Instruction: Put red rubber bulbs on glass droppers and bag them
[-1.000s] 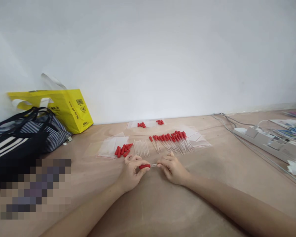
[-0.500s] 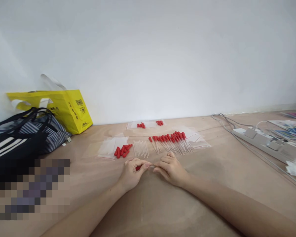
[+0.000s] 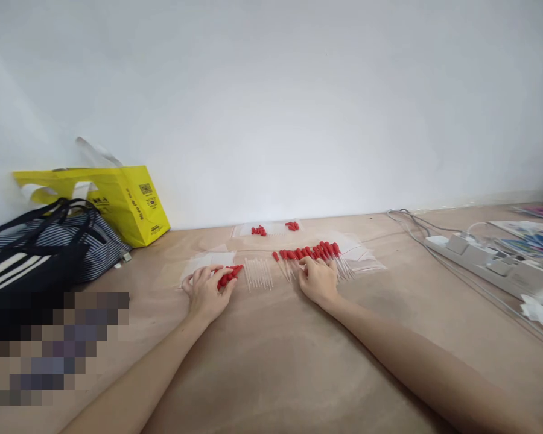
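Note:
My left hand (image 3: 208,293) reaches over the small pile of red rubber bulbs (image 3: 228,277), fingers spread and bent around its near side; it holds nothing that I can see. Right of the pile lies a row of thin clear tubes (image 3: 259,274). My right hand (image 3: 319,282) is at the row of red-bulbed droppers (image 3: 330,248), its fingers bent and closed on a dropper among them. The hand hides the lower tubes of several droppers. One dropper (image 3: 276,257) lies at the row's left end.
Clear plastic bags (image 3: 362,253) lie under and beside the droppers. At the wall, another bag (image 3: 276,228) bears smaller red bulbs. A yellow bag (image 3: 136,205) and a dark bag (image 3: 31,271) stand left. A power strip (image 3: 493,262) with cables lies right.
My hands were together in front of the rows, on a red bulb and a clear tube. The left has moved left to the bulb pile, the right forward to the dropper row.

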A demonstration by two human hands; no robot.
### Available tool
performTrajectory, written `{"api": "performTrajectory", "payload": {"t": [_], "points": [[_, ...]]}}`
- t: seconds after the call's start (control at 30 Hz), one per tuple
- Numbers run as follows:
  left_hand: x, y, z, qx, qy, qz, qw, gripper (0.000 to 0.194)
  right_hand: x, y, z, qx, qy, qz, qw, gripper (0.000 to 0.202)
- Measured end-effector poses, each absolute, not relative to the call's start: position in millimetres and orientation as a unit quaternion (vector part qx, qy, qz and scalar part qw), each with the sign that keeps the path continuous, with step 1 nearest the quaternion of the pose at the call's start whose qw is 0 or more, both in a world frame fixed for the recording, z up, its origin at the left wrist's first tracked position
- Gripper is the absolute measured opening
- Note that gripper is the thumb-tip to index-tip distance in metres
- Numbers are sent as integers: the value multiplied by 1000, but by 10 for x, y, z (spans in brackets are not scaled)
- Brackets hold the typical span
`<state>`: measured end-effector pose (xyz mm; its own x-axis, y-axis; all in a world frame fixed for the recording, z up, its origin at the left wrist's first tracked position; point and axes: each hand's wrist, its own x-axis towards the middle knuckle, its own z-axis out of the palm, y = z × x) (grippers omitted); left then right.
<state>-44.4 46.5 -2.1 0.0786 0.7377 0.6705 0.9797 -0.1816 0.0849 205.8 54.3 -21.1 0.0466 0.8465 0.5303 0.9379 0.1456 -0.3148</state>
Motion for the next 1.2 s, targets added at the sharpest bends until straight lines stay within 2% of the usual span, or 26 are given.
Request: {"api": "performTrajectory", "payload": {"t": [0.3, 0.57, 0.67, 0.87, 0.97, 1.1, 1.2], "points": [[-424, 480, -36, -709, -635, -243, 186, 12, 1963, 629, -224, -649, -712, -89, 253, 15], [-387, 464, 6, -712, -630, -256, 179, 12, 1838, 588, -131, -626, -724, -101, 270, 23], [-374, 438, 12, -715, -615, -280, 182, 14, 1630, 590, -40, -630, -731, -73, 253, 24], [-338, 372, 16, -755, -576, -256, 181, 12, 1289, 750, 98, -698, -698, 26, 157, 29], [-349, 365, 5, -757, -580, -231, 190, 7, 1250, 828, 112, -705, -693, 45, 143, 28], [-379, 399, -15, -749, -594, -215, 200, 19, 1254, 870, 97, -706, -693, 62, 129, 24], [-371, 446, -24, -746, -602, -204, 198, 14, 1250, 879, 84, -703, -697, 65, 125, 21]]}}
